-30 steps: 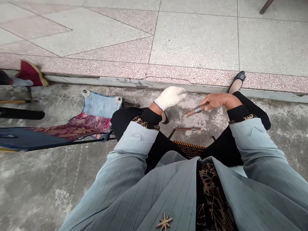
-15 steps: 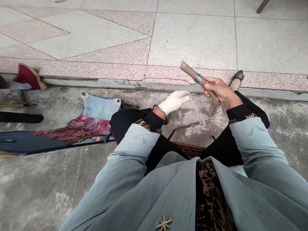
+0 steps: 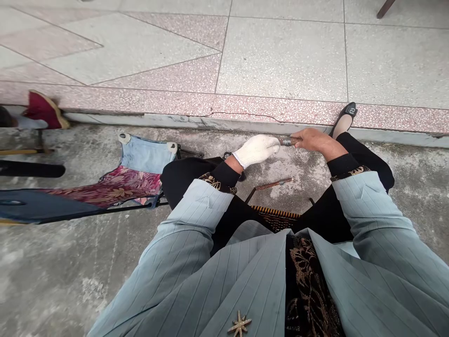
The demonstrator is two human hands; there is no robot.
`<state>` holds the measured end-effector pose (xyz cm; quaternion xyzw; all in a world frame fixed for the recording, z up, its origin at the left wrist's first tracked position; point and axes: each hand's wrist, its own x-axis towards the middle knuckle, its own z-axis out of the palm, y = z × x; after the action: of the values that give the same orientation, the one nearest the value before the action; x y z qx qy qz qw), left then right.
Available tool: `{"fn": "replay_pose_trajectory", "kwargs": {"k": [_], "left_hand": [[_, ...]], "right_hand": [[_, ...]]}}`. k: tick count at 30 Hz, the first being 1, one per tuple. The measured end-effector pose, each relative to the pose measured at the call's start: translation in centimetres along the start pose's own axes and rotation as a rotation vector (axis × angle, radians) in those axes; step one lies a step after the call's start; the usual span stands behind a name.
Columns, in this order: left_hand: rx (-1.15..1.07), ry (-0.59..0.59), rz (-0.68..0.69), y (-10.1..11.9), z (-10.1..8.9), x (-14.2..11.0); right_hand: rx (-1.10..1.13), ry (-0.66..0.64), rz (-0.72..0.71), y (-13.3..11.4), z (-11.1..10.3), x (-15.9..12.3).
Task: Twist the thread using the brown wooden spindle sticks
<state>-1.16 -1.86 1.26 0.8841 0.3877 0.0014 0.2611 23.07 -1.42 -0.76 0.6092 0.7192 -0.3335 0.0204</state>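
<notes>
A brown wooden stick (image 3: 281, 142) lies nearly level between my hands, with thin grey wire (image 3: 287, 141) coiled tightly round it. My right hand (image 3: 312, 141), bare, is closed on the stick just right of the coil and hides its forked end. My left hand (image 3: 257, 150), in a white knitted glove, is closed at the stick's left end. The wire's loose end runs to its fingertips; the fingers cover that end now. Below them, a second thin stick (image 3: 271, 184) with a wire wrapping rests low over the concrete near my seat.
A folding chair (image 3: 140, 157) with denim and red floral fabric stands to my left. Another person's red shoe (image 3: 45, 110) is farther left. A raised tiled step (image 3: 280, 61) runs across in front, its edge just beyond my hands. My woven seat (image 3: 277, 219) shows between my knees.
The stick has swung from a steep tilt to nearly level and come lower, its left end now at my gloved fingers. My right hand has turned palm-down with it. The left hand barely moved.
</notes>
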Motion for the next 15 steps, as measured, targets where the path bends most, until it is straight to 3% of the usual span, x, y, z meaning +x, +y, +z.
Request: {"fn": "replay_pose_trajectory", "kwargs": {"k": [5,9,12,15], "left_hand": [[0.021,0.053,-0.049,-1.3,-0.3,0.3],[-0.146,0.081,-0.038,-2.1,-0.4,0.5],[-0.39,0.041,-0.02,-2.2,-0.2,0.7],[-0.627,0.01,-0.047,-1.7,0.1,0.8]], "right_hand": [[0.081,-0.32,-0.192,-0.1,-0.4,-0.5],[0.351,-0.558,-0.392,0.1,-1.6,-1.3],[0.613,-0.571,-0.46,0.0,-2.5,-2.4],[0.869,-0.388,-0.428,-0.3,-2.9,-3.3]]}}
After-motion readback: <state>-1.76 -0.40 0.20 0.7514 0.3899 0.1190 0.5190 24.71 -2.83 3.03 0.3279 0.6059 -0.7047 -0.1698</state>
